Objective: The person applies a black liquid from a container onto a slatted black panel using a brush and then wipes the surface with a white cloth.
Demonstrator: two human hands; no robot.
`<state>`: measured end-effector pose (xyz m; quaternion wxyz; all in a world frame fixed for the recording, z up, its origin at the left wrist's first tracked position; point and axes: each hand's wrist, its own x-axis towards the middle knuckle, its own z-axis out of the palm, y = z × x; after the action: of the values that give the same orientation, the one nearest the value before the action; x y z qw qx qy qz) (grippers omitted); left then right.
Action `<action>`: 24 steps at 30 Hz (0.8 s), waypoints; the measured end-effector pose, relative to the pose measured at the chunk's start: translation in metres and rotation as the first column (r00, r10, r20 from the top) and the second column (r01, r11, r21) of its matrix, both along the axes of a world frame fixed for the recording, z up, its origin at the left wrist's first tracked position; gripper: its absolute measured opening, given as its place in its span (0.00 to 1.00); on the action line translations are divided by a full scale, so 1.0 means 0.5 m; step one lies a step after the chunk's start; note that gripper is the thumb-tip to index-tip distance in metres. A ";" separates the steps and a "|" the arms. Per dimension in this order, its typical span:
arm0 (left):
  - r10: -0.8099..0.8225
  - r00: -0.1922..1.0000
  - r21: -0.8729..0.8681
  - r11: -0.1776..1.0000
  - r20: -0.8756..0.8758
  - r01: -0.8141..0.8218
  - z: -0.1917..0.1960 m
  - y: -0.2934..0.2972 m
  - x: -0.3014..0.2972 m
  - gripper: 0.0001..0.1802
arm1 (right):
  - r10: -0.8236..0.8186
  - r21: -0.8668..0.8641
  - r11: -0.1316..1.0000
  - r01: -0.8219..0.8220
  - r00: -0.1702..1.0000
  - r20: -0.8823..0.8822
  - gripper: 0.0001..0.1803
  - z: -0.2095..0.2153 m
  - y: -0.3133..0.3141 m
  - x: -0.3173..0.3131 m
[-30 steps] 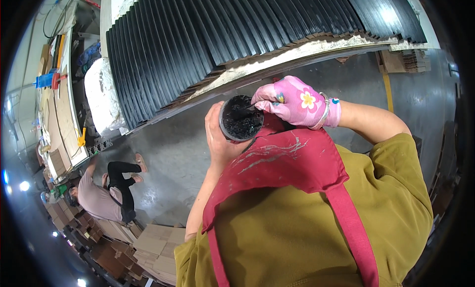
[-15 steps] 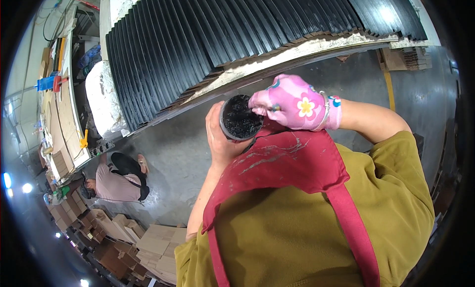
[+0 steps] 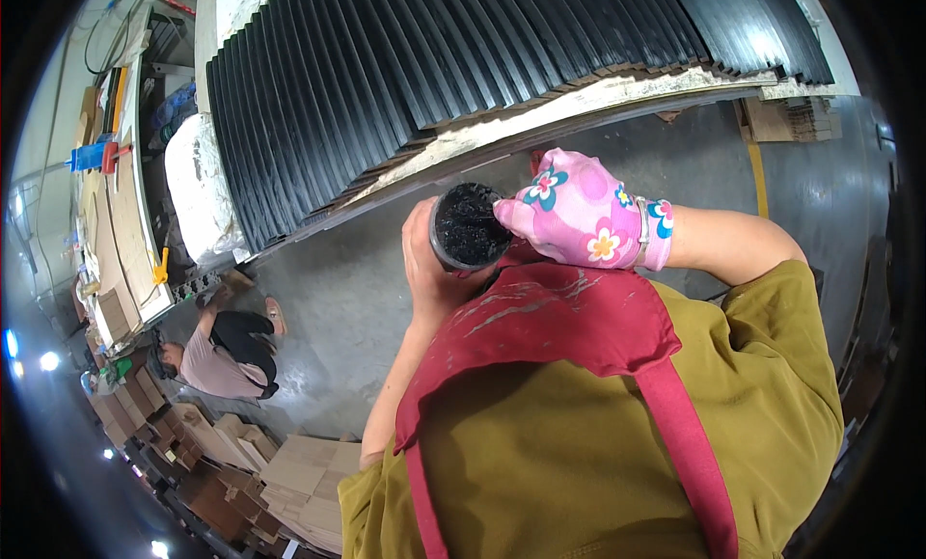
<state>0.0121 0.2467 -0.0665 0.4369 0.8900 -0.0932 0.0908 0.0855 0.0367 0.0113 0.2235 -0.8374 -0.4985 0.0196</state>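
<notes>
A: The pot [image 3: 470, 227] is gripped in the bare left hand [image 3: 424, 260], fingers wrapped round its side, held up at chest height just above the red apron [image 3: 569, 318].

B: And the gloved right hand [image 3: 579, 217]?

A: Pinched together at the pot's rim; something thin seems to be held between the fingertips (a brush, most likely, though too little of it is seen to be sure). Black, glossy stuff is seen filling the pot.

B: So the step in hand?

A: Dipping or stirring, it would be judged. For the next move, the tool would need to be lifted clear without drips onto the apron, with the pot kept level.

B: What lies beyond?

A: The black ribbed sheets [image 3: 434, 77] are stacked on a pale board [image 3: 579, 110] just ahead. A white sack [image 3: 198, 188] is set at their left end, a bench [image 3: 116, 202] further left. A person [image 3: 217, 352] is crouched on the grey floor [image 3: 338, 299], near cardboard boxes [image 3: 289, 472]. Nothing is seen standing between pot and sheets.
</notes>
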 end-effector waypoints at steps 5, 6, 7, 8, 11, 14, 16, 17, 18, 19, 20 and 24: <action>-0.015 0.988 -0.009 1.000 0.156 0.017 0.009 -0.008 0.005 0.48 | -0.015 0.091 0.996 0.023 0.996 -0.085 0.11 -0.008 -0.001 0.011; -0.025 0.998 0.024 0.999 0.064 0.024 0.011 -0.004 0.006 0.48 | -0.026 0.040 0.999 0.031 0.992 -0.121 0.11 -0.005 0.001 0.012; -0.033 0.999 0.055 0.998 -0.029 0.035 0.013 -0.001 0.007 0.48 | -0.029 0.040 0.999 0.034 0.992 -0.122 0.11 -0.007 0.003 0.010; -0.037 0.999 0.055 0.998 -0.030 0.039 0.015 0.001 0.007 0.48 | -0.065 0.081 0.994 0.078 0.986 -0.157 0.10 -0.012 0.005 0.009; -0.048 0.999 0.081 0.995 -0.021 0.050 0.020 0.003 0.008 0.48 | -0.113 0.097 0.985 0.144 0.956 -0.272 0.07 -0.011 0.013 0.010; -0.038 0.999 0.077 0.996 -0.008 0.039 0.019 0.004 0.008 0.48 | -0.134 0.070 0.982 0.177 0.903 -0.407 0.05 -0.009 0.019 0.015; -0.025 1.000 0.062 0.998 -0.015 0.026 0.021 0.002 0.009 0.48 | -0.145 0.064 0.979 0.196 0.876 -0.461 0.06 -0.006 0.019 0.019; -0.029 0.999 0.062 0.998 -0.016 0.030 0.021 0.000 0.009 0.48 | -0.139 0.045 0.983 0.180 0.874 -0.465 0.07 -0.004 0.021 0.022; -0.025 0.999 0.049 0.999 0.034 0.024 0.020 -0.002 0.009 0.48 | -0.131 0.027 0.986 0.162 0.873 -0.469 0.09 -0.004 0.022 0.025; -0.021 0.996 0.036 0.999 0.084 0.018 0.019 -0.003 0.010 0.48 | -0.133 0.028 0.986 0.165 0.873 -0.469 0.09 -0.004 0.024 0.026; -0.023 0.996 0.036 0.999 0.084 0.020 0.015 -0.004 0.010 0.48 | -0.134 0.018 0.986 0.164 0.857 -0.498 0.09 -0.004 0.026 0.028; 0.010 0.979 -0.046 0.999 0.206 0.000 0.009 -0.007 0.010 0.48 | -0.100 0.110 0.968 0.224 0.752 -0.652 0.11 -0.022 0.026 0.030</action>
<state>0.0169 0.2432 -0.0621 0.4452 0.8657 -0.1337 0.1857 0.1007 0.0497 0.0003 0.4561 -0.7963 -0.3169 0.2397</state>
